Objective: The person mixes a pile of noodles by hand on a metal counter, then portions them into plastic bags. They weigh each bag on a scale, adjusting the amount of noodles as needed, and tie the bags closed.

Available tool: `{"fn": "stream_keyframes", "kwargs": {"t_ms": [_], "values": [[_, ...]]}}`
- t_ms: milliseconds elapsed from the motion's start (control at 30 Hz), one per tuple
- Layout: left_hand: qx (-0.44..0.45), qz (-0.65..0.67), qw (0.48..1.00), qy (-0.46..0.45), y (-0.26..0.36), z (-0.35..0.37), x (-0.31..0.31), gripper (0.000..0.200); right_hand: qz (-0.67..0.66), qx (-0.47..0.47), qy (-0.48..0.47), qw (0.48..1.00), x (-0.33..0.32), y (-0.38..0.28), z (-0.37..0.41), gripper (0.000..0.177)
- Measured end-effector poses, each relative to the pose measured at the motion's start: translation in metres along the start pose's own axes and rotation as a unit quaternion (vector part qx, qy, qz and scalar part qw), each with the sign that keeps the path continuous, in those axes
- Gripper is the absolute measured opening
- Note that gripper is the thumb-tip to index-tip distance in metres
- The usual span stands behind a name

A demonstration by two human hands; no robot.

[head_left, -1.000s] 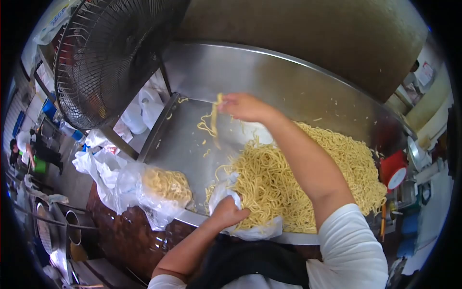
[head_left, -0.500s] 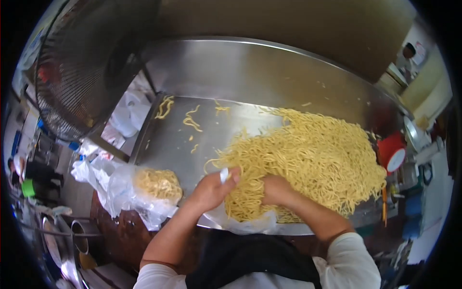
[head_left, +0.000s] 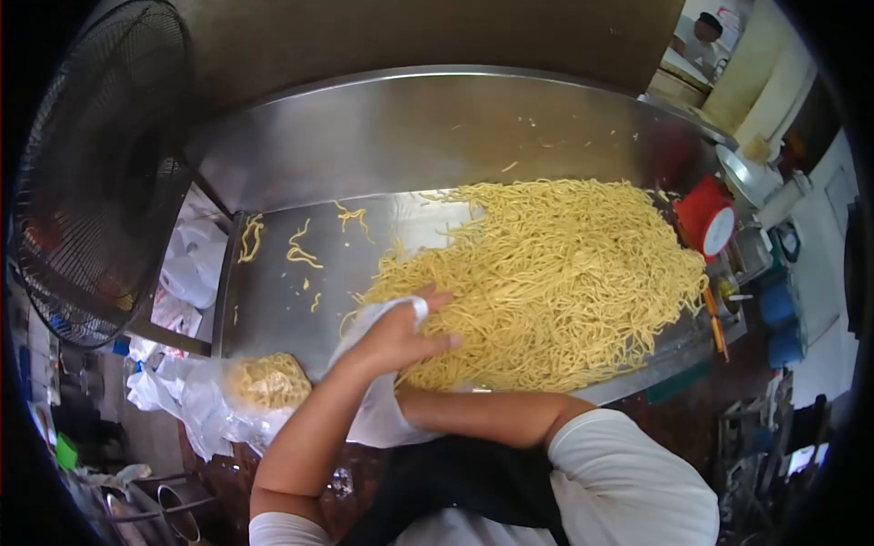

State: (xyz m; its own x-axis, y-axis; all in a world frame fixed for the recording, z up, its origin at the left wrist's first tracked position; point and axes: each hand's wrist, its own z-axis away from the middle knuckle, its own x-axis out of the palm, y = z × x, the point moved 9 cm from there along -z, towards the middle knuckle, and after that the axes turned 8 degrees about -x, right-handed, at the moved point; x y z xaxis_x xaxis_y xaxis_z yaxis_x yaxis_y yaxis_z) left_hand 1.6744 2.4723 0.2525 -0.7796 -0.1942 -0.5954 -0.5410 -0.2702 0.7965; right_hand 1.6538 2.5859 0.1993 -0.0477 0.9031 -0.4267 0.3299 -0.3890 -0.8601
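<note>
**Bag rim held at the edge of the noodle heap**

The left hand (head_left: 399, 338) is seen at the near left edge of a large heap of yellow noodles (head_left: 564, 273). It is half open, the fingers (head_left: 444, 342) stretched loosely toward the heap and laid against its strands. A fold of a white plastic bag (head_left: 375, 414) is caught between the thumb and the forefinger, so the bag's rim is held up at the noodles' edge. The rest of the bag hangs down over the front lip of the steel table (head_left: 273, 314).

The right forearm (head_left: 492, 417) is laid along the table's near edge, reaching leftward under the left arm. The right hand is hidden behind the bag, possibly inside it, and it cannot be told whether it is open or closed.

The heap is spread over the middle and right of the table, up to the steel back panel (head_left: 410, 136). A few loose strands (head_left: 300, 250) are scattered on the bare metal to the left, well apart from the heap. A second clear bag filled with noodles (head_left: 264, 382) is set at the table's left front corner, near the left elbow. A red scale (head_left: 706, 218) is placed just beside the heap's right end, and a black fan (head_left: 91, 182) is stood at the far left.
</note>
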Motion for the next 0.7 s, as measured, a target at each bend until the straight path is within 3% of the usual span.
{"fn": "stream_keyframes", "kwargs": {"t_ms": [67,100,167,300,367,400,433,467,500,533,567,600,633,667,700], "values": [[-0.054,-0.165,0.979,-0.107,-0.043,-0.026,0.052,0.084,0.0,0.021,-0.022,1.0,0.007,0.014,0.013,0.042],[-0.051,-0.163,0.979,-0.11,-0.048,-0.037,0.065,0.084,0.003,0.034,-0.028,0.999,0.006,0.022,0.02,0.042],[-0.194,-0.251,0.929,-0.191,-0.083,-0.057,0.088,0.082,0.011,0.07,-0.036,0.997,-0.009,0.038,0.036,0.041],[-0.207,-0.197,0.939,-0.193,-0.128,-0.09,0.106,0.077,0.003,0.239,-0.085,0.967,-0.087,0.063,0.094,0.041],[-0.238,-0.011,0.971,-0.014,-0.116,-0.091,0.066,0.068,0.14,0.088,0.002,0.986,-0.147,0.042,0.113,0.046],[-0.246,0.033,0.968,0.04,-0.129,-0.09,0.063,0.065,0.19,0.107,0.094,0.971,-0.189,0.045,0.131,0.047],[-0.242,0.027,0.969,0.04,-0.112,-0.083,0.056,0.065,0.235,0.125,0.185,0.946,-0.224,0.043,0.144,0.047],[-0.238,0.239,0.941,0.025,-0.095,-0.07,0.057,0.068,0.235,0.124,0.191,0.945,-0.233,0.044,0.142,0.047],[-0.222,0.44,0.87,0.005,-0.068,-0.058,0.057,0.071,0.32,0.118,0.212,0.916,-0.247,0.035,0.14,0.047],[-0.218,0.436,0.873,0.001,-0.043,-0.047,0.051,0.071,0.405,0.111,0.232,0.877,-0.258,0.025,0.14,0.046],[-0.175,0.54,0.822,-0.043,-0.009,-0.038,0.051,0.072,0.409,0.11,0.238,0.874,-0.262,0.032,0.137,0.046],[-0.132,0.637,0.755,-0.087,0.017,-0.031,0.052,0.074,0.363,0.117,0.305,0.873,-0.272,0.05,0.14,0.042],[-0.127,0.636,0.756,-0.089,0.022,-0.023,0.053,0.074,0.314,0.121,0.369,0.866,-0.282,0.071,0.143,0.038],[-0.131,0.606,0.775,-0.12,0.025,-0.012,0.06,0.074,0.318,0.117,0.37,0.865,-0.289,0.091,0.137,0.038],[-0.135,0.575,0.793,-0.149,0.028,-0.005,0.063,0.074,0.132,0.111,0.511,0.842,-0.31,0.125,0.151,0.034]]}}
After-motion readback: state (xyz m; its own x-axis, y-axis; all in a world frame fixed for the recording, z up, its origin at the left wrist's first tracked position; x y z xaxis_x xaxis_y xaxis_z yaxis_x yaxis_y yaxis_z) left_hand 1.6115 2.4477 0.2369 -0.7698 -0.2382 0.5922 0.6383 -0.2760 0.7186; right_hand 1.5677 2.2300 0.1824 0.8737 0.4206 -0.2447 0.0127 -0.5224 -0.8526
